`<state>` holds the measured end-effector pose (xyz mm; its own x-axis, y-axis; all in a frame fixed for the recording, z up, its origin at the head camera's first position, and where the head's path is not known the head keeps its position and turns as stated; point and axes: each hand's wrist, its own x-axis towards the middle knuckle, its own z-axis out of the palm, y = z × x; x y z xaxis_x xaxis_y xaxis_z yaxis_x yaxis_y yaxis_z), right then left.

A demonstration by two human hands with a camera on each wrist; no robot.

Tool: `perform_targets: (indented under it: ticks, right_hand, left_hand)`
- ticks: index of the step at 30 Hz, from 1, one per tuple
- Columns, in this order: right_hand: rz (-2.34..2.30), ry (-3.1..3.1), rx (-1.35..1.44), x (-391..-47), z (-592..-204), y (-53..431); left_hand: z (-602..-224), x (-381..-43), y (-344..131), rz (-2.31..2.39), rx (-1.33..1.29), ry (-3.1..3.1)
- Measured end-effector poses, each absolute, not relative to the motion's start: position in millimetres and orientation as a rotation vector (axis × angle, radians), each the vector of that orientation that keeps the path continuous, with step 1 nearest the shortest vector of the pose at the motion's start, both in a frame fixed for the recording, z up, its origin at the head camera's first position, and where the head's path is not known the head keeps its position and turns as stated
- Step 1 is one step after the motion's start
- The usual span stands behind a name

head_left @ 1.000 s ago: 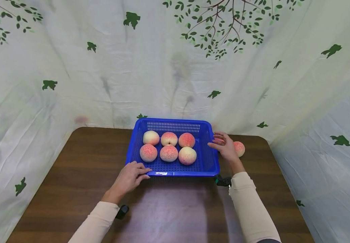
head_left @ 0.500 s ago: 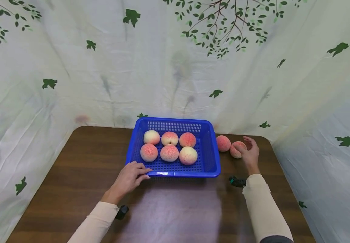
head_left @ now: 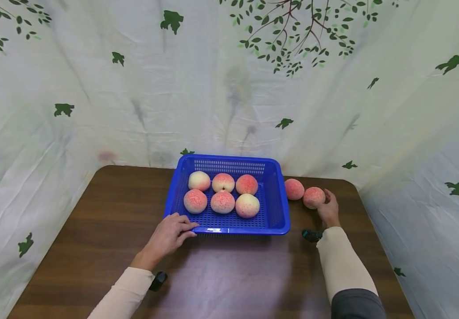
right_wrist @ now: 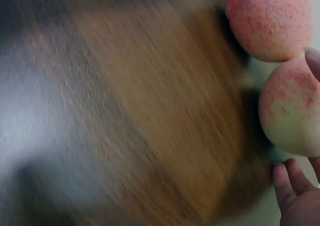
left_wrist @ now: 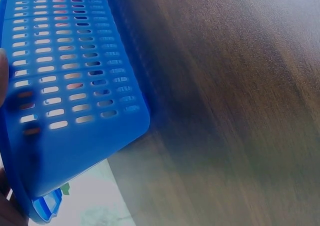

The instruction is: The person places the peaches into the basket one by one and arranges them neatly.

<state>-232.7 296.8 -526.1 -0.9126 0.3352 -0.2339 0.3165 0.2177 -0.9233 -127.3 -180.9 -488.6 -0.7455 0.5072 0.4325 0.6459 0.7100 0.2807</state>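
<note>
A blue plastic basket [head_left: 269, 228] with slotted sides stands on the table. In it lie several pink and cream peaches [head_left: 222, 202] in two rows. At the basket's front left corner my left hand [head_left: 169, 235] pinches the rim; only bits of its fingers show in the left wrist view. Right of the basket are two more peaches side by side, a nearer peach [head_left: 314, 197] and a redder peach [head_left: 294, 189] closer to the basket. My right hand [head_left: 328, 210] is at the nearer peach's right side, thumb and fingers about it, as the right wrist view also shows.
The brown wooden table [head_left: 229, 274] reaches back to a pale curtain [head_left: 205, 88] printed with green leaves. Its right rear corner lies just beyond my right hand. The basket's right wall [head_left: 281, 199] stands close to the redder peach.
My right hand has gone from the basket's right side over to the outer peach, then lowered and closed in on it. My left hand and the basket have stayed in place.
</note>
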Motion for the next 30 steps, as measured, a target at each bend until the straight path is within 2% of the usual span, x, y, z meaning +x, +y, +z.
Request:
perform_targets:
  ticks: [15,30]
  right_hand:
    - [1.864,-2.354,-0.725,-242,-531,286]
    - [1.933,-2.209,-0.784,-228,-525,291]
  left_hand:
    - [-489,-126,-181,-0.612,-0.904,-2.577]
    - [-487,-126,-180,-0.595,-0.889,-2.624]
